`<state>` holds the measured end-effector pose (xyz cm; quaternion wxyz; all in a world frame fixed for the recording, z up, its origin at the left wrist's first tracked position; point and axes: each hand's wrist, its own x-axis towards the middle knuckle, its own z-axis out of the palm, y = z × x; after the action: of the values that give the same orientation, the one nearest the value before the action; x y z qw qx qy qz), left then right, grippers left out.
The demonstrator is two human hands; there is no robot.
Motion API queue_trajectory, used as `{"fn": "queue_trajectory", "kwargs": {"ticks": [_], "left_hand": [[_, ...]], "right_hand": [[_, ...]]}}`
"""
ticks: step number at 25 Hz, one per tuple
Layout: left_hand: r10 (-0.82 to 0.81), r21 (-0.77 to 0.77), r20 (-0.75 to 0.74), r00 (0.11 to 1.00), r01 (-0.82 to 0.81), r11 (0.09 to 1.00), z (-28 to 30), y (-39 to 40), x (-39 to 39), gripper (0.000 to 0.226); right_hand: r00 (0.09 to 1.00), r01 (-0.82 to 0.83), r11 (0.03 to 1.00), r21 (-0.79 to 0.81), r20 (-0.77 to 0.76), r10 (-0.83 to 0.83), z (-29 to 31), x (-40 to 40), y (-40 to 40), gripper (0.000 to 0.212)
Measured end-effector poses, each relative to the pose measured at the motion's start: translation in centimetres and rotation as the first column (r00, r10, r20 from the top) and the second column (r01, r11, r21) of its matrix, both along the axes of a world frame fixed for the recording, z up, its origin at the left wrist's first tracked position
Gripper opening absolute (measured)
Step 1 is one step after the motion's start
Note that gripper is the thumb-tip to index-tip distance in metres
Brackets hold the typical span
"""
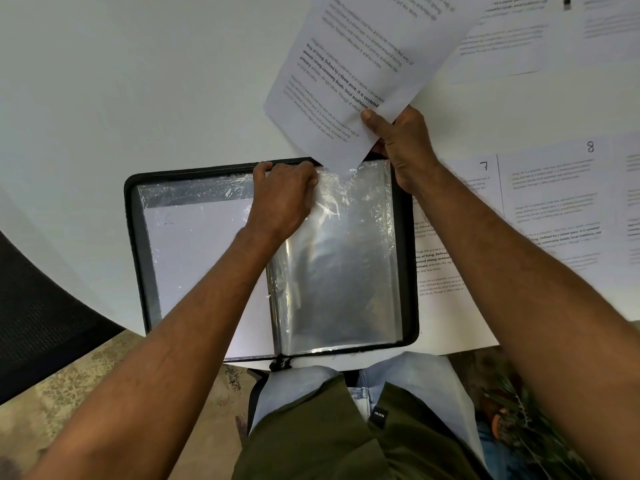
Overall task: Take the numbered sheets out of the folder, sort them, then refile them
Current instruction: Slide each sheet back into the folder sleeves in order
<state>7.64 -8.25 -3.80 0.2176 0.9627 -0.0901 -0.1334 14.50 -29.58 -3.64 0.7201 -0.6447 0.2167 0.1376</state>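
A big white table (121, 81) fills the view, and the person is seated at its near edge, jeans and an olive shirt showing below. Lying open right at that near edge is the black zip folder (133, 237), its clear plastic sleeves shining and crinkled. The left-hand sleeve has a white page inside it. The right-hand sleeve (339, 265) looks see-through and wrinkled, most crumpled at its top.

Above the folder, a printed sheet (346, 71) is tilted in the air, its lower corner dipping into the mouth of that right-hand sleeve at the folder's far edge. The text on it is dense, with a bold line in the middle; I can't see its number from here.

More sheets lie flat along the table's right side: one marked 7 (481, 174) just beside the folder, touching or tucked under its right edge, then one marked 8 (554, 202) next to it. Others lie at the far right corner, blurred.

The right hand (401, 140) pinches the tilted sheet, thumb on top, fingers curled beneath. The left hand (282, 195) grips the top edge of the sleeve, fingers curled over it by the folder's far rim.

Off the table's left edge sits a black mesh chair (38, 313), over a mottled beige floor (86, 375).
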Motion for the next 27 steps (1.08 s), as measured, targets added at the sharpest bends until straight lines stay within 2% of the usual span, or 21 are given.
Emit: {"fn": "queue_trajectory", "kwargs": {"ticks": [7, 13, 16, 21, 27], "left_hand": [[0.007, 0.014, 0.032, 0.999, -0.007, 1.000, 0.0, 0.0, 0.6, 0.018], [0.012, 0.025, 0.051, 0.999, -0.013, 1.000, 0.2, -0.2, 0.8, 0.017], [0.015, 0.009, 0.048, 0.999, -0.016, 1.000, 0.2, -0.1, 1.1, 0.015], [0.060, -0.041, -0.024, 0.998, -0.061, 0.997, -0.3, 0.4, 1.8, 0.013], [0.025, 0.081, -0.091, 0.996, -0.017, 0.997, -0.7, 2.2, 2.7, 0.015]], "right_hand": [[0.993, -0.107, 0.994, -0.014, -0.044, 0.106, -0.1, -0.5, -0.7, 0.032], [0.951, -0.303, 0.946, -0.115, -0.095, 0.293, -0.2, -0.2, -2.4, 0.037], [0.927, -0.372, 0.921, -0.114, -0.104, 0.361, -0.1, 0.5, -2.9, 0.036], [0.865, -0.499, 0.855, -0.142, -0.150, 0.479, 0.0, 1.5, -3.6, 0.036], [0.802, -0.590, 0.793, -0.152, -0.219, 0.555, -0.1, 2.9, -4.2, 0.048]]}}
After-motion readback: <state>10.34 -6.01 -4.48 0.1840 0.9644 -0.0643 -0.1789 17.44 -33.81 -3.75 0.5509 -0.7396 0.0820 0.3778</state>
